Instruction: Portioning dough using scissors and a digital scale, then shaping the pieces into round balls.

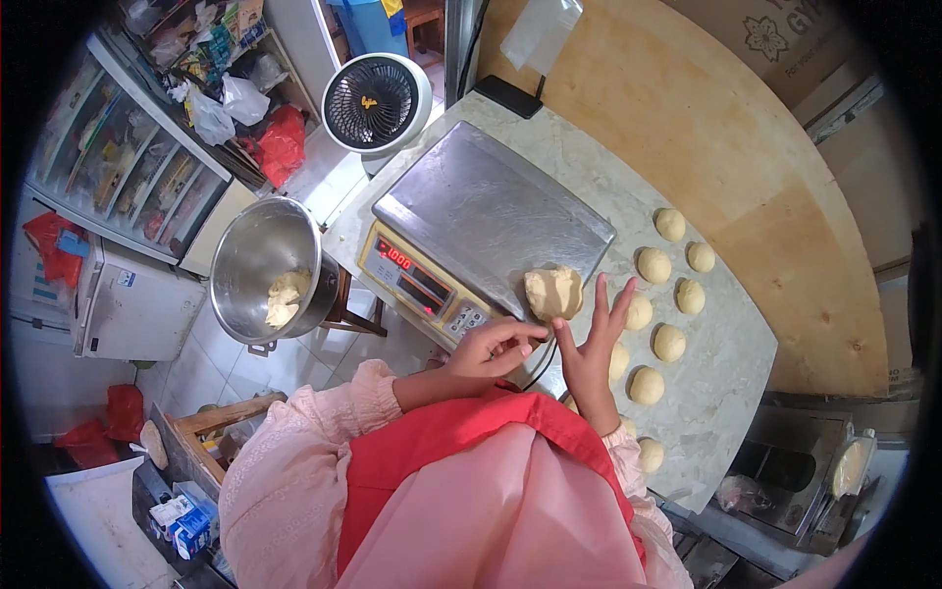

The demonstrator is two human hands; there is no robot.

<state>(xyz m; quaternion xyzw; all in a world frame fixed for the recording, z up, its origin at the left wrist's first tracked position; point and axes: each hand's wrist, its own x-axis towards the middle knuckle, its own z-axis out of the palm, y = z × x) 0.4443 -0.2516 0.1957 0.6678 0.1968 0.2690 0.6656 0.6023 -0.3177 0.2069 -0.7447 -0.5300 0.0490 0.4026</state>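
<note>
A rough lump of pale dough [552, 294] is at the front right corner of the scale's metal plate [491, 201]. My right hand [594, 358] is just in front of it, fingers spread and thumb tip close to the lump's lower edge; whether it touches, I cannot tell. To its left, my left hand [494, 351] has the index finger stretched toward the right thumb and the other fingers loosely bent, with nothing visible in it. Several smooth dough balls [669, 344] lie in rows on the marbled tabletop [702, 422], right of my right hand.
A metal bowl [240, 260] holding a mass of dough [287, 297] stands left of the scale's lit display [395, 255]. A round fan [371, 103] is behind the bowl. The wooden board [706, 157] bounds the table's far right side. A dark cable [542, 368] runs near my hands.
</note>
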